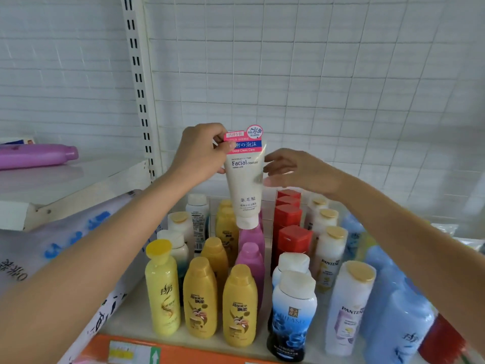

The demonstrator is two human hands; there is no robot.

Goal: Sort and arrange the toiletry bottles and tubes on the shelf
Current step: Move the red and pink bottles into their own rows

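Your left hand (202,151) pinches the flat crimped top of one glossy white facial cleanser tube (245,179), cap down, above the shelf (136,313). Your right hand (296,170), fingers relaxed, hovers just beside the tube. Below your hands: four red square-capped bottles (292,240), two rounded pink bottles (252,258).
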